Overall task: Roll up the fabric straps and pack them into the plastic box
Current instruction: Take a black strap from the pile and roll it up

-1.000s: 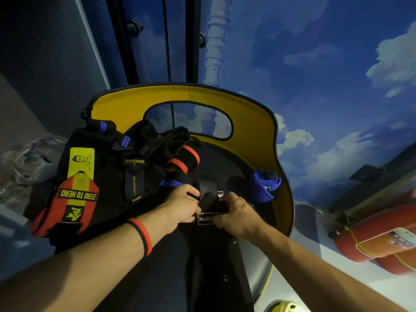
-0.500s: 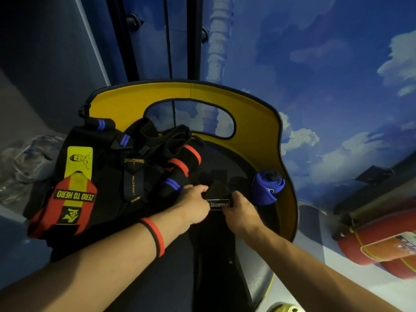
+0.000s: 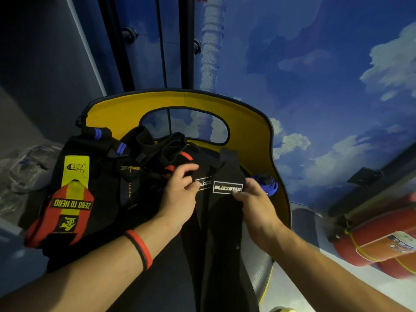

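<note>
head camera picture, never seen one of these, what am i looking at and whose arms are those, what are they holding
This is one wide-angle view from a camera worn on a person's head, looking down at their own bare arms, so the edges look bent. There is no robot. The left hand and right hand together pinch a black fabric strap with a white-edged label, lifted off a dark seat with a yellow backrest. To the left lies a pile of other straps, the top one red and yellow. A rolled blue strap sits by the right hand. A red cylinder lies at far right. I cannot clearly make out a plastic box.
</note>
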Action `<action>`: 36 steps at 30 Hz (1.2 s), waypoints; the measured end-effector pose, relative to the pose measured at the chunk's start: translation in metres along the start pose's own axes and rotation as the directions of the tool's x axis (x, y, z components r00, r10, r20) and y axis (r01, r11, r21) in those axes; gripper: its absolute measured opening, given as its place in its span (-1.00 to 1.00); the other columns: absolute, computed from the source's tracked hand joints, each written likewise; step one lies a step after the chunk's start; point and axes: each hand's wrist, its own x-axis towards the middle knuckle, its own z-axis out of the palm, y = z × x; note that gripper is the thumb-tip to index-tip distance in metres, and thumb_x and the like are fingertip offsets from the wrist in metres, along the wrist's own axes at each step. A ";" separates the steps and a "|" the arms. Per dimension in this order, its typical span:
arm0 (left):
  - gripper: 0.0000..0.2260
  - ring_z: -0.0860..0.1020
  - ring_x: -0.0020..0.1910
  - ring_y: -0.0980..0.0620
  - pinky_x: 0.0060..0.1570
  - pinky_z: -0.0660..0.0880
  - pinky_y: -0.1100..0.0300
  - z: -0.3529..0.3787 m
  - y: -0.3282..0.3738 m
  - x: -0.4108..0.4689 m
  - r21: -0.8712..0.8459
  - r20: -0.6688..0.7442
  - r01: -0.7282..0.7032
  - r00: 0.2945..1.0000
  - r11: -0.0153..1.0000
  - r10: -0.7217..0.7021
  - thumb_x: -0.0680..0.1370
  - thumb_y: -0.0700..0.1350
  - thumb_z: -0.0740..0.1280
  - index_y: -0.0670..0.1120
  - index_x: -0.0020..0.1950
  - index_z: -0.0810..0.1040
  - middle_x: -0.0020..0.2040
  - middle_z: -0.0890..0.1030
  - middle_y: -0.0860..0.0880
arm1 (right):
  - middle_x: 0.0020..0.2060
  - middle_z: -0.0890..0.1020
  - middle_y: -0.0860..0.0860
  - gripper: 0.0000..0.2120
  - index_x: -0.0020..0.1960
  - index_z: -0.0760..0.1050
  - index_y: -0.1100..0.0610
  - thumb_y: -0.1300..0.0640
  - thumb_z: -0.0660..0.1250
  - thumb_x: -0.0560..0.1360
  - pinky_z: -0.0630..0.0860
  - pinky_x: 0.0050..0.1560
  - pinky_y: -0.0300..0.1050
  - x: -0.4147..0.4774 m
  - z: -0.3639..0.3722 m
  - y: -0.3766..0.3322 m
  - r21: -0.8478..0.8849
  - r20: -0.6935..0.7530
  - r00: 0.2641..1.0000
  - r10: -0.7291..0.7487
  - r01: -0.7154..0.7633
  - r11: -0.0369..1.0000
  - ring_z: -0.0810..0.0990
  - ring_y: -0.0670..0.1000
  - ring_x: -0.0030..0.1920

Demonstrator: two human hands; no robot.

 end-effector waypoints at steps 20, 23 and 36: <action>-0.57 0.64 0.23 0.06 0.12 0.62 0.14 -0.015 0.022 0.007 -0.088 0.186 -0.050 0.980 0.995 0.066 0.70 -0.25 0.22 0.12 0.51 0.39 0.31 0.63 0.01 | 0.11 0.49 0.01 -0.75 0.07 0.52 0.06 -0.02 0.12 0.71 0.41 0.27 -0.16 0.022 0.001 -0.024 -0.421 0.152 0.900 -0.409 0.434 0.797 0.47 -0.08 0.19; -0.57 0.65 0.21 0.07 0.17 0.60 0.09 -0.018 0.022 0.009 -0.099 0.183 -0.022 0.982 0.995 0.040 0.70 -0.26 0.20 0.10 0.53 0.38 0.26 0.67 0.05 | 0.11 0.48 0.00 -0.81 0.10 0.55 0.05 0.03 0.18 0.69 0.43 0.13 -0.36 0.025 0.003 -0.024 -0.427 0.177 0.863 -0.473 0.500 0.753 0.47 -0.18 0.13; -0.64 0.68 0.11 0.12 0.07 0.61 0.18 -0.015 0.027 0.012 -0.051 0.194 -0.002 0.981 0.999 0.012 0.69 -0.20 0.24 0.08 0.46 0.46 0.13 0.69 0.11 | 0.08 0.66 -0.16 -0.71 0.30 0.62 0.00 0.15 0.39 0.59 0.62 0.08 -0.14 0.032 0.001 -0.025 -0.608 0.084 0.739 -0.669 0.570 0.553 0.62 -0.20 0.08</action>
